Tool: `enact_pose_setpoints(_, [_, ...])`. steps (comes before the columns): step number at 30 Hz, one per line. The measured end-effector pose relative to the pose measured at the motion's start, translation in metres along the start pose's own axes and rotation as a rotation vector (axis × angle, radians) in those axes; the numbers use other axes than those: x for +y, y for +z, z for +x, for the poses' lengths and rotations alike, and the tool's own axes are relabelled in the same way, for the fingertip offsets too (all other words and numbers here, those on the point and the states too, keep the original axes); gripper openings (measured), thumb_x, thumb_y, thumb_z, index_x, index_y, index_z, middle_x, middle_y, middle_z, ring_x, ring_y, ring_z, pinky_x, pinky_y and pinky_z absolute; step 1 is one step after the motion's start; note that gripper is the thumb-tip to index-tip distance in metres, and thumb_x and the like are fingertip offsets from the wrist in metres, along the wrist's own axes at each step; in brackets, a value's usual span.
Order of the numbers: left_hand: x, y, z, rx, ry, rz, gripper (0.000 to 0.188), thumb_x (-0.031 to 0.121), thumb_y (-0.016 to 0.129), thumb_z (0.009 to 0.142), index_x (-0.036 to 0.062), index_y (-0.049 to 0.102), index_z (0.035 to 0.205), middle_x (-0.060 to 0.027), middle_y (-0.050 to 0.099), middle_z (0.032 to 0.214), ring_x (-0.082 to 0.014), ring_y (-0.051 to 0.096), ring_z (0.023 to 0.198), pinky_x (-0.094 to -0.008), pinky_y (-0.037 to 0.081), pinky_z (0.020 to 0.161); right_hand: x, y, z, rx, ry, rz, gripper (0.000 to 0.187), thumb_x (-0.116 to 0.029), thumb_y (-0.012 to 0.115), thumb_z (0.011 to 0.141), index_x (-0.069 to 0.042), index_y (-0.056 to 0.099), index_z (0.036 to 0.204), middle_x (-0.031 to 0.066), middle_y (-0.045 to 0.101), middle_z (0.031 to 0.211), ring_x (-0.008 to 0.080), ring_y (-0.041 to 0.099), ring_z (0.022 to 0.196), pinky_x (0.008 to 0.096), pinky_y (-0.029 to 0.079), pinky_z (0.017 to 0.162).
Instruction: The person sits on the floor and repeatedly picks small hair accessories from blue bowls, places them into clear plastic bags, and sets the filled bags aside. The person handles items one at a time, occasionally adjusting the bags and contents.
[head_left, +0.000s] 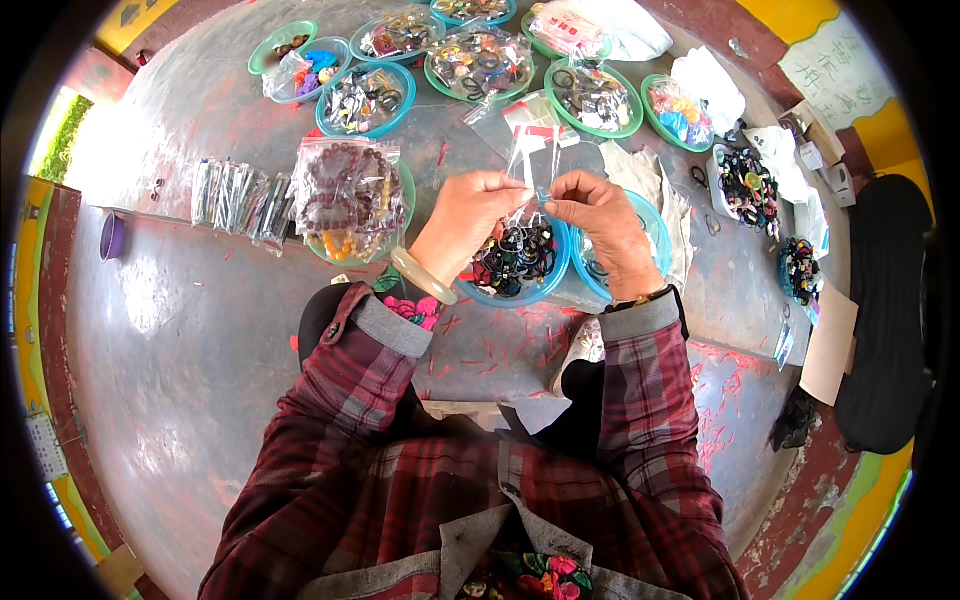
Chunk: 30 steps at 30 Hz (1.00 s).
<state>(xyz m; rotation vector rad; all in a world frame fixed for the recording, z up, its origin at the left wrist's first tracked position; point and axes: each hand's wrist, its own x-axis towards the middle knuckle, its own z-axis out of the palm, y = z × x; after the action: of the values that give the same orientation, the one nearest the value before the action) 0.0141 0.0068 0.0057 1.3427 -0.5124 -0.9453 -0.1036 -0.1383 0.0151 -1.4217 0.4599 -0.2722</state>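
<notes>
A small clear plastic bag [533, 165] with a red and white top stands up between my two hands. My left hand [462, 218], with a pale bangle at the wrist, pinches its near edge from the left. From the right, the fingertips of my right hand [606, 228] close on the same edge. Something small and bluish shows at the fingertips, too small to name. Just beneath, a blue basket [567, 262] holds a heap of dark bands with small coloured pieces. Partly hidden by my right hand is a second blue basket [664, 225].
A green basket [411, 190] with bagged dark red bead strings stands left, beside packets of thin sticks [235, 195]. Several baskets of small bagged goods line the far side. A white basket [715, 180] of dark bands sits right, near a cardboard piece [830, 340]. Red scraps litter the floor.
</notes>
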Motion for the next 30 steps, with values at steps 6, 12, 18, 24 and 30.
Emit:
enact_pose_setpoints(6, [0.006,0.003,0.0,0.066,0.072,0.295,0.014,0.013,0.062,0.081,-0.0007,0.066,0.084,-0.0025,0.064,0.072,-0.0031,0.05,0.059,-0.019,0.039,0.051,-0.011,-0.011,-0.005,0.221,-0.274,0.034,0.014,-0.002,0.066,0.076,-0.002,0.062,0.09,0.0,0.06,0.083,0.0053,0.053,0.074,0.0191,0.042,0.067])
enact_pose_setpoints(12, [-0.002,0.001,0.004,0.091,0.202,0.565,0.017,0.014,0.065,0.076,-0.0021,0.065,0.081,-0.0063,0.065,0.07,-0.0089,0.056,0.064,-0.0246,0.044,0.058,-0.015,-0.005,-0.011,0.173,-0.452,-0.167,0.018,-0.001,0.065,0.076,-0.003,0.062,0.094,0.0008,0.061,0.086,0.0039,0.051,0.07,0.0187,0.041,0.062])
enact_pose_setpoints(18, [-0.004,0.005,0.0,0.103,0.355,0.756,0.016,0.015,0.065,0.073,0.0007,0.064,0.08,-0.014,0.063,0.072,-0.0222,0.062,0.065,-0.0303,0.046,0.06,-0.018,0.003,-0.013,0.09,-0.217,-0.183,0.023,0.0,0.065,0.074,-0.003,0.062,0.097,0.0,0.061,0.08,0.0015,0.046,0.06,0.018,0.038,0.055])
enact_pose_setpoints(24, [-0.005,0.002,0.0,0.062,0.432,0.84,0.016,0.016,0.065,0.073,0.0024,0.064,0.081,-0.0153,0.063,0.074,-0.0272,0.063,0.067,-0.0321,0.047,0.06,-0.011,0.0,-0.013,0.014,-0.109,-0.337,0.016,-0.004,0.063,0.076,0.0,0.064,0.091,-0.0005,0.06,0.07,0.0013,0.046,0.057,0.0179,0.037,0.05])
enact_pose_setpoints(30, [-0.008,0.001,0.003,0.116,0.452,0.732,0.021,0.018,0.065,0.077,0.0007,0.062,0.09,-0.0106,0.064,0.076,-0.019,0.061,0.068,-0.0293,0.046,0.061,-0.01,-0.001,-0.009,0.061,-0.079,-0.287,0.013,-0.011,0.06,0.082,0.0,0.065,0.086,0.003,0.062,0.07,0.0036,0.047,0.05,0.0181,0.037,0.045])
